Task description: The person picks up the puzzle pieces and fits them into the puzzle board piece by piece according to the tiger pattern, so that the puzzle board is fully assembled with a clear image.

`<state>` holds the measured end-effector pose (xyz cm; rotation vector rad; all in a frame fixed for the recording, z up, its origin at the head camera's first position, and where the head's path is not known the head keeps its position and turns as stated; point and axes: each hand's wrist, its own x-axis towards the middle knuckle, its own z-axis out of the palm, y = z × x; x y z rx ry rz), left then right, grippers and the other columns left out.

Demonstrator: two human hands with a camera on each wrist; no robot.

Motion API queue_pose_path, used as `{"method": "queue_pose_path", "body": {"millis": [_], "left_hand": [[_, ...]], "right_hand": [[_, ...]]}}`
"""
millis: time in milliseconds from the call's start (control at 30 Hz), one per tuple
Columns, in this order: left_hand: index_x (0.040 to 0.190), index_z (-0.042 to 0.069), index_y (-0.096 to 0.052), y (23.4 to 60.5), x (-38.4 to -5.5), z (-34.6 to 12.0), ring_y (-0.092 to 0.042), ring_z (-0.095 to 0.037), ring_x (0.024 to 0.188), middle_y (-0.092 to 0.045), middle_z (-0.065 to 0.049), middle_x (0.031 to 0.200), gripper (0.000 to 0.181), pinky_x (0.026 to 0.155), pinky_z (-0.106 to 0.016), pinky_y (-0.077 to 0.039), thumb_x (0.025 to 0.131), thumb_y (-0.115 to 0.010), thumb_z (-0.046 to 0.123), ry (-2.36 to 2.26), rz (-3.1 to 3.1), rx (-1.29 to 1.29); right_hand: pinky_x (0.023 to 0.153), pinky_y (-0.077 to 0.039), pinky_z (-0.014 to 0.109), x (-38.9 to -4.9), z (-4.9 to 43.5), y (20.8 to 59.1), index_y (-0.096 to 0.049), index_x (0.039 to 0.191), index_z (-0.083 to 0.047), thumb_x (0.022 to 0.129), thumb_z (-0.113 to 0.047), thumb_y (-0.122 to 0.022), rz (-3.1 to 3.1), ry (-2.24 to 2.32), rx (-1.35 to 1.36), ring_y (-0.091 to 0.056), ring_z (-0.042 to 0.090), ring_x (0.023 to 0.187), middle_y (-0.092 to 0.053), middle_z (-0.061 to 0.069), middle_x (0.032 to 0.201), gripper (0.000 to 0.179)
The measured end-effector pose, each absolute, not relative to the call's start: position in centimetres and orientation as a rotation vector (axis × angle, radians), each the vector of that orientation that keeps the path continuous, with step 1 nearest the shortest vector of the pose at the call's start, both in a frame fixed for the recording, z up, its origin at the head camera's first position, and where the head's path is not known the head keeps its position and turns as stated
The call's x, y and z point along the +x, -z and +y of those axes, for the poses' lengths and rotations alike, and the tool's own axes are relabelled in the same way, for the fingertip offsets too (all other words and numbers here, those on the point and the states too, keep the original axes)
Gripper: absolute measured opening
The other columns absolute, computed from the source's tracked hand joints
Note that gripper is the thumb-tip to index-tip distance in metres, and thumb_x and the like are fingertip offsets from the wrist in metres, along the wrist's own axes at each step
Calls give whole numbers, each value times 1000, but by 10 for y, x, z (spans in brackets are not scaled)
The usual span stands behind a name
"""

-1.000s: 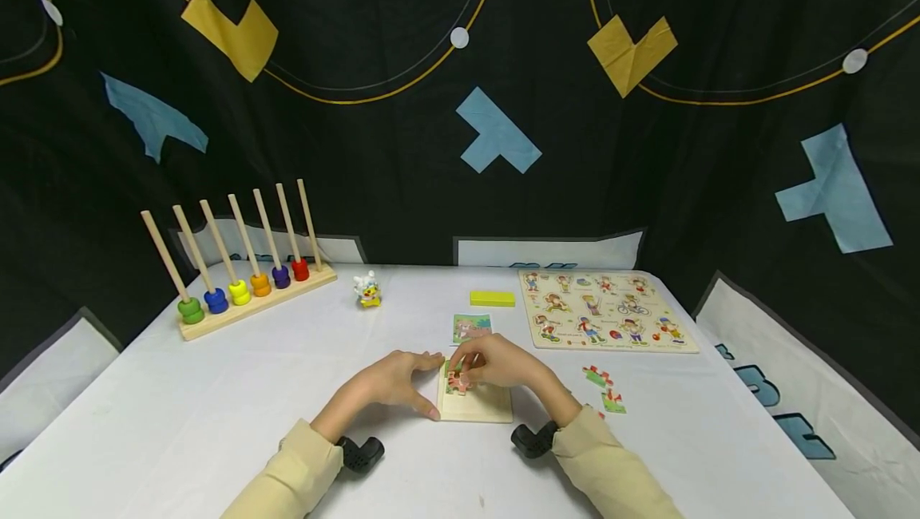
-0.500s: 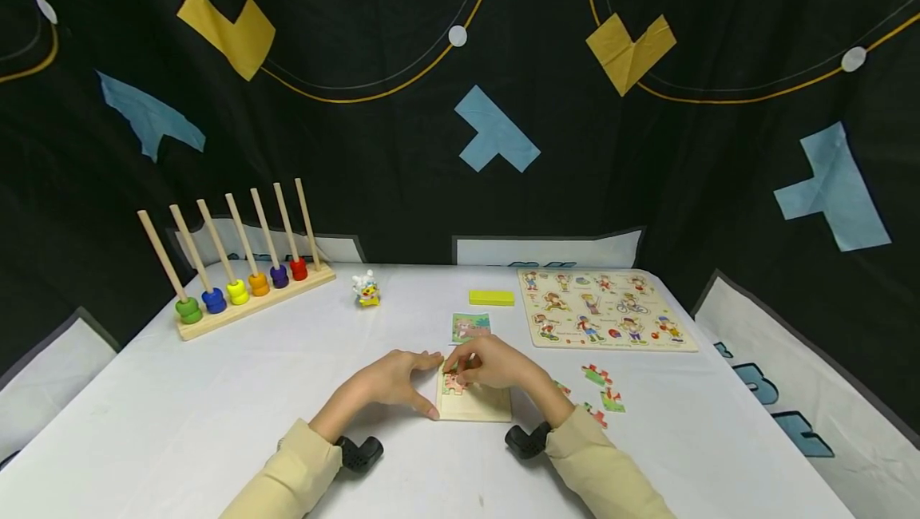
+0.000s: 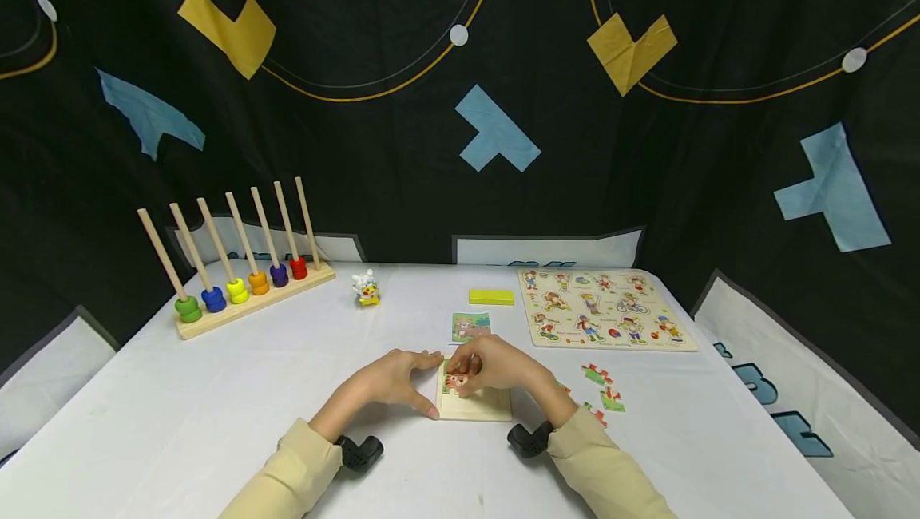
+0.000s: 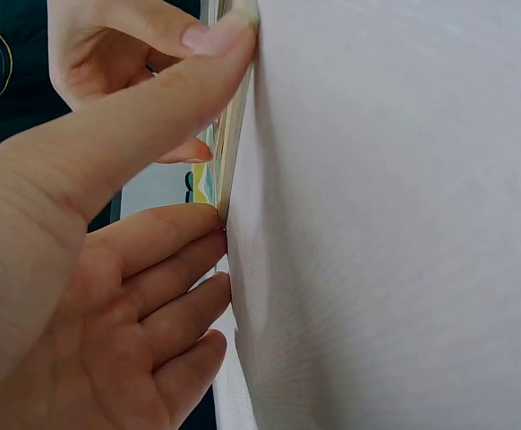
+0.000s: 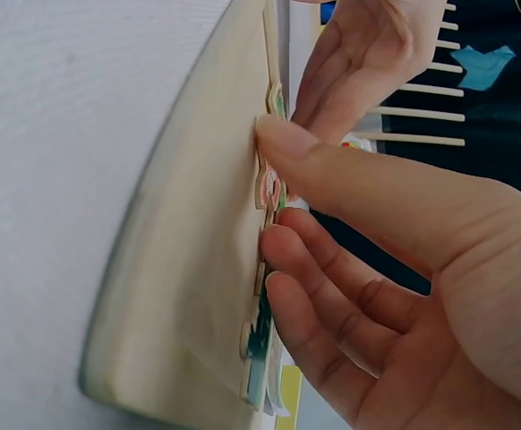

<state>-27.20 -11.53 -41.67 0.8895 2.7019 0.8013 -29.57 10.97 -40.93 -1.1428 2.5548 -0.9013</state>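
Note:
A small light wooden puzzle tray (image 3: 480, 409) lies on the white table in front of me. Along its left side my left hand (image 3: 391, 379) is spread, thumb at the near corner and fingers against the far edge. My right hand (image 3: 497, 362) bends over the tray's upper left, thumb and fingertips on a jigsaw piece (image 3: 454, 382) with a pink animal picture. In the right wrist view the thumb presses by this pink piece (image 5: 269, 185), and several other fitted pieces show along the tray. The fingers partly cover the pieces.
Several loose jigsaw pieces (image 3: 612, 401) lie right of the tray. Behind it are a picture card (image 3: 470, 327), a yellow block (image 3: 492, 297) and a large figure puzzle board (image 3: 611, 313). A ring stacker (image 3: 259, 299) and a small figurine (image 3: 366, 290) stand at the left.
The right hand has shifted left over the tray, then slightly back, its thumb now lower across the pink piece. More loose pieces show beside the right forearm. The left hand has stayed put.

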Motion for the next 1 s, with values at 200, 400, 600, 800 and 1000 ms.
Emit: {"method": "queue_pose_path", "body": {"millis": [200, 400, 600, 800, 1000], "left_hand": [[136, -4, -50, 416, -272, -115, -39, -37, 134, -47, -18, 142, 90, 110, -52, -32, 66, -88, 37, -799, 2699, 886], [137, -3, -50, 416, -273, -114, -39, -37, 135, -46, -17, 143, 91, 110, -52, -31, 66, -88, 38, -788, 2700, 876], [137, -3, -50, 417, -273, -115, -39, -36, 135, -46, -17, 143, 91, 109, -52, -32, 65, -88, 39, -789, 2701, 869], [137, -3, -50, 417, -273, -115, -39, -36, 135, -47, -17, 143, 91, 109, -52, -32, 65, -88, 38, -797, 2702, 859], [137, -3, -50, 417, -272, -114, -38, -36, 135, -46, -17, 143, 91, 110, -52, -32, 65, -88, 38, -809, 2695, 846]], "right_hand": [[64, -49, 19, -296, 109, 410, -72, 98, -4, 78, -3, -79, 2545, 902, -1203, -57, 8, 68, -68, 4, 82, 22], [64, -50, 19, -295, 108, 409, -73, 100, -4, 78, -3, -79, 2543, 876, -1246, -58, 8, 69, -68, 3, 81, 23], [65, -49, 18, -296, 108, 409, -74, 101, -5, 79, -5, -79, 2554, 839, -1270, -58, 7, 70, -68, 2, 80, 23], [65, -49, 18, -296, 108, 410, -74, 100, -5, 79, -6, -79, 2566, 836, -1275, -58, 7, 70, -68, 1, 80, 22], [63, -49, 19, -296, 108, 412, -75, 100, -6, 78, -5, -79, 2569, 853, -1248, -56, 7, 69, -67, 1, 80, 22]]}}
